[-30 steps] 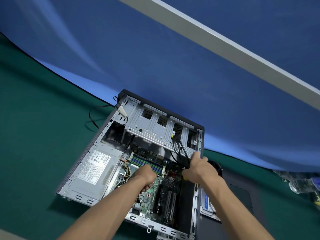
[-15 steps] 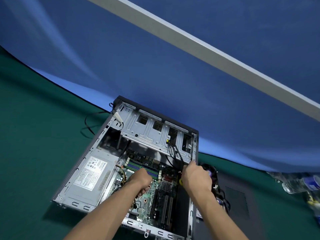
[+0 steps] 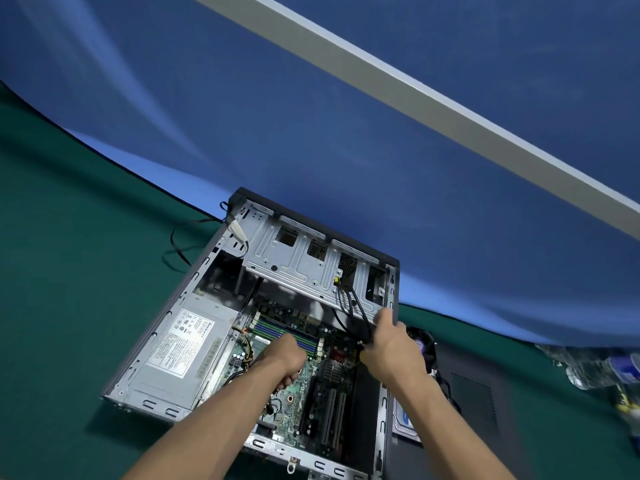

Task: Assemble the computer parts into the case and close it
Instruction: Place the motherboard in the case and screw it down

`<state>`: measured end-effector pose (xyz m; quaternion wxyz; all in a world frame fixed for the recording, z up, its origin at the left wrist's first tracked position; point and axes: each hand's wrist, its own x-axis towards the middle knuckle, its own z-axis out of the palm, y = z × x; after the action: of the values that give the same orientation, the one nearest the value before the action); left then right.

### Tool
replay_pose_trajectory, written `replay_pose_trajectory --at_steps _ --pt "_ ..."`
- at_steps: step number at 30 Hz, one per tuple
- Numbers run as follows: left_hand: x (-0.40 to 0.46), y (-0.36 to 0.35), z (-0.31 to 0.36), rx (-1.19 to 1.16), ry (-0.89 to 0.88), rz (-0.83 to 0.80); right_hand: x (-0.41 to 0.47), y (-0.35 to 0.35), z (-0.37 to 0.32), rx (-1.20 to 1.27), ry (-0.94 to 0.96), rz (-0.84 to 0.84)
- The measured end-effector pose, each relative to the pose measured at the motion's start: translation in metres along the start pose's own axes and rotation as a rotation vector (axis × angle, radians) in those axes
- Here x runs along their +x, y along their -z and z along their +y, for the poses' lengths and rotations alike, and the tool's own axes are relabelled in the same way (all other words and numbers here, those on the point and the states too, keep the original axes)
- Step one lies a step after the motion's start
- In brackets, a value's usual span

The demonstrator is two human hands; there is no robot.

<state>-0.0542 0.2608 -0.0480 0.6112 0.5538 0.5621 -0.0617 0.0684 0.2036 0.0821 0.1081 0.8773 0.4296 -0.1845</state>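
The open computer case (image 3: 221, 344) lies on its side on the green tabletop (image 3: 69, 306), its side panel (image 3: 464, 410) flat beside it at the right. Since a moment ago, the right hand (image 3: 391, 351) has been lifted from the black cables (image 3: 353, 306) to the corner of the raised drive cage (image 3: 304, 261), which is now pinched. The left hand (image 3: 284, 358) is still held curled over the motherboard (image 3: 311, 375); what it holds cannot be told. The cage is probably about to be lowered.

There is one open computer case (image 3: 194, 296). Inside it sit one gray power box (image 3: 183, 351) and one green board (image 3: 304, 372). Two hands reach in: one left hand (image 3: 282, 360), one right hand (image 3: 393, 355). One plastic bottle (image 3: 588, 370) lies nearby.
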Motion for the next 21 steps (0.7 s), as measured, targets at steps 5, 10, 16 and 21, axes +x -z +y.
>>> replay_pose_trajectory --at_steps 5,10,16,21 --pt "0.0 0.0 -0.001 -0.013 0.0 -0.006 0.002 -0.003 -0.002 -0.051 -0.061 0.136" --pt "0.0 0.0 -0.001 -0.021 0.001 -0.003 0.009 0.001 -0.002 -0.089 -0.08 0.083" --pt "-0.001 0.001 -0.001 -0.01 0.004 0.005 0.008 0.003 -0.006 -0.058 -0.097 -0.013" --pt "-0.002 0.001 0.0 0.017 0.006 0.008 0.004 0.0 -0.013 0.058 -0.135 -0.013"
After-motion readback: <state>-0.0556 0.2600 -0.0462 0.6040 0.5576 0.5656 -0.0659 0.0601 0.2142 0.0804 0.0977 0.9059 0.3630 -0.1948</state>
